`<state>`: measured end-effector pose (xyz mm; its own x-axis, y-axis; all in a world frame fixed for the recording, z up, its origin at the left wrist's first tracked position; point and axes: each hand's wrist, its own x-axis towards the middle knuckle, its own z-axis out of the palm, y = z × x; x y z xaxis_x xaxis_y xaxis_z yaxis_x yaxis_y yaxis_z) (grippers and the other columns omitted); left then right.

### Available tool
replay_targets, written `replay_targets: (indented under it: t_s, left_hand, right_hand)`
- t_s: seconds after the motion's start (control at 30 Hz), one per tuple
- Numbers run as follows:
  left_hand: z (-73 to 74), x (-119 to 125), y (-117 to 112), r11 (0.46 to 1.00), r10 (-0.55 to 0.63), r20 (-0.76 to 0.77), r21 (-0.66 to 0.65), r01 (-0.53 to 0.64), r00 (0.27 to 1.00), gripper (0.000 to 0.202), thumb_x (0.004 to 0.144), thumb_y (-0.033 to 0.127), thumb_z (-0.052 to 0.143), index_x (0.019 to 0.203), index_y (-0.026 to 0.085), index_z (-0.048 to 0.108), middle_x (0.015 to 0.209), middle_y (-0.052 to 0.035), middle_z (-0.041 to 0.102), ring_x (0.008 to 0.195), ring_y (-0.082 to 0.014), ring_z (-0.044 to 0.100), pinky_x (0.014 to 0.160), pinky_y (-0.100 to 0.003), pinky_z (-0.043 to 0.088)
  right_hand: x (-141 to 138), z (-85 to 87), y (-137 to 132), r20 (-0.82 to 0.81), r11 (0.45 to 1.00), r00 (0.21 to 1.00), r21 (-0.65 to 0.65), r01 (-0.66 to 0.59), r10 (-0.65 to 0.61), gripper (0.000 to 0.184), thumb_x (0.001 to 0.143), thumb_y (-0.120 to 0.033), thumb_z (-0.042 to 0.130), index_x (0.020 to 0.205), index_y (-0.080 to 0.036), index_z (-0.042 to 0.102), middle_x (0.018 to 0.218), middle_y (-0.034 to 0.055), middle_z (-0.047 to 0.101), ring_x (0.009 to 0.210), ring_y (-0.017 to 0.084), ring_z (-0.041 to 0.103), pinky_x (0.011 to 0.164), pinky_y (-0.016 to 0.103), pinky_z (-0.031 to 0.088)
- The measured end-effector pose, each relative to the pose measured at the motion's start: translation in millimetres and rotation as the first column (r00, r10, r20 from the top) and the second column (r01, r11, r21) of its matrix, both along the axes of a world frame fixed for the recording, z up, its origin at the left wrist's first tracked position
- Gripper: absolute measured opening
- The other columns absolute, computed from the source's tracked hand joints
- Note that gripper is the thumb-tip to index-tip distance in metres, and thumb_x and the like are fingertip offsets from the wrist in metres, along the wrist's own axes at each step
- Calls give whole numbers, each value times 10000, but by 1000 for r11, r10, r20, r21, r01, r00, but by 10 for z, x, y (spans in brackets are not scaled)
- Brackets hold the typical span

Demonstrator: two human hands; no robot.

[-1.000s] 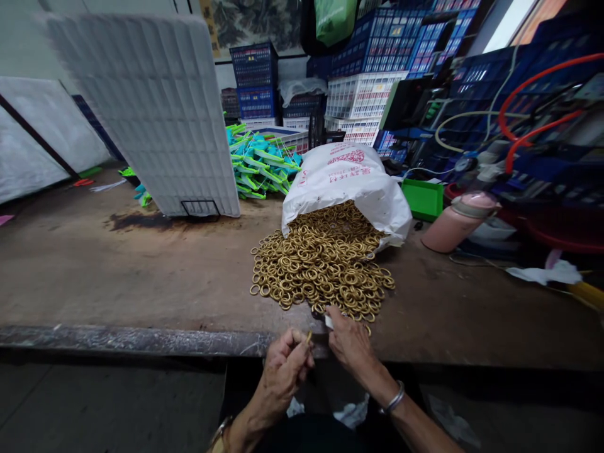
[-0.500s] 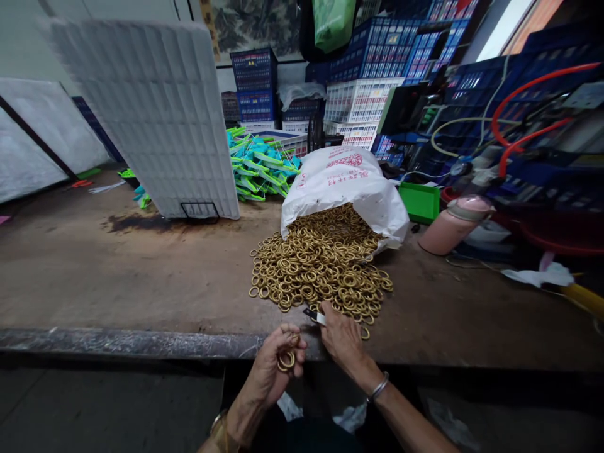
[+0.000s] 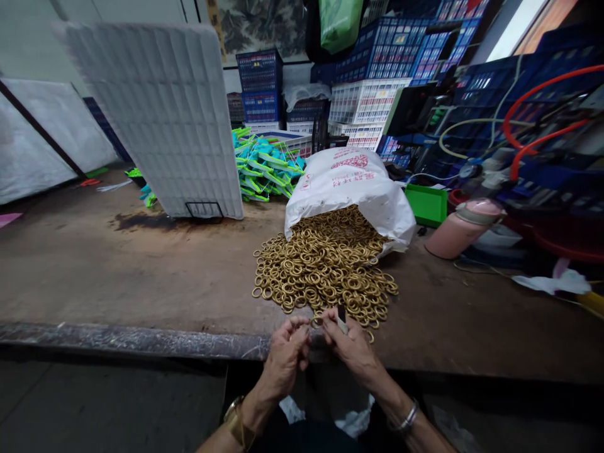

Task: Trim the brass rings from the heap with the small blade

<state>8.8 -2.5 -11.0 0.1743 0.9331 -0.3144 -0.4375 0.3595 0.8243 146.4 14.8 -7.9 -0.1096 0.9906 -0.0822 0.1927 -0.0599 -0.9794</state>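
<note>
While apparently pinching a gold-coloured ring (image 3: 316, 321) at the near edge of the heap (image 3: 321, 270), plus gripping a black-and-white tool (image 3: 342, 321), with curled right hand (image 3: 350, 346), best angle tool clear of nearly closed left hand (image 3: 284, 352); cannot tell its contents

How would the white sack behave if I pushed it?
The white sack looks floppy: its mouth sags and creases. Probably heavy, with many gold rings inside. Pushing would likely spill more, since rings already spread from its mouth onto the table.
</note>
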Motion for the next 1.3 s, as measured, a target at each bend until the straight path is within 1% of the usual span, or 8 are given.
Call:
replay_targets:
  t_s: [0.1, 0.2, 0.4, 0.53, 0.7, 0.83, 0.93, 1.3]
  left_hand:
    - [8, 22, -5, 1000, -21, -79, 18, 22, 997, 279, 688, 420, 599, 750, 168, 497, 483, 90, 386, 360, -24, 251, 354, -154, 204]
    - [-7, -3, -11, 989, 40, -246, 145, -4, 968, 248, 712, 389, 567, 644, 164, 487, 495, 70, 400, 414, -47, 309, 413, -174, 265]
    - [-69, -85, -27, 861, 230, -603, 492, 129, 764, 175, 736, 288, 520, 612, 167, 547, 563, 22, 481, 544, -103, 419, 564, -223, 338]
    - [-9, -79, -45, 909, 80, -528, 386, 155, 845, 223, 760, 337, 498, 617, 167, 518, 543, 26, 470, 524, -96, 413, 534, -212, 333]
    - [40, -75, -70, 979, -153, -204, 99, 176, 967, 342, 770, 471, 463, 618, 164, 472, 482, 61, 398, 367, -39, 249, 377, -184, 179]
    - [48, -76, -72, 988, -135, -134, 59, 143, 982, 356, 748, 500, 489, 628, 165, 477, 443, 76, 358, 360, -34, 240, 374, -178, 162]
    - [74, -58, -63, 990, -110, -178, 71, 124, 978, 360, 741, 504, 497, 636, 161, 488, 446, 71, 369, 364, -36, 255, 376, -183, 170]
    - [55, -51, -68, 974, -20, -260, 213, 78, 965, 276, 754, 426, 519, 666, 172, 457, 494, 74, 359, 421, -54, 254, 424, -185, 219]
  right_hand:
    - [-63, 7, -54, -113, 996, 993, -68, -53, 45, 274, 774, -457, 449, 707, -191, 453, 491, -80, 384, 428, 64, 325, 451, 193, 283]
    - [-89, 31, -63, -63, 996, 996, -62, -70, 66, 296, 766, -466, 451, 678, -184, 462, 491, -71, 399, 436, 66, 328, 453, 198, 278]
    - [-108, 18, -10, 162, 998, 986, 38, -44, 38, 312, 761, -458, 436, 608, -187, 435, 545, -60, 390, 534, 88, 361, 519, 210, 308]
    - [-132, -28, 0, 204, 998, 979, 52, -31, 20, 311, 754, -451, 434, 589, -187, 431, 551, -58, 377, 549, 92, 350, 529, 215, 305]
    - [-127, 40, -13, 132, 998, 990, -13, -53, 55, 327, 783, -459, 371, 609, -190, 433, 517, -50, 412, 492, 92, 368, 484, 216, 305]
    - [-79, 66, -41, 288, 997, 958, 67, -41, 20, 257, 798, -370, 348, 634, -199, 447, 536, -37, 436, 520, 109, 407, 512, 218, 318]
    - [-54, 47, -90, 506, 981, 860, 121, -153, 72, 136, 744, -189, 361, 680, -203, 480, 588, -22, 488, 561, 117, 442, 546, 216, 310]
    - [-99, 54, -151, 790, 965, 605, 71, -251, 99, 376, 577, -34, 351, 883, -188, 508, 652, 3, 567, 583, 135, 497, 555, 229, 256]
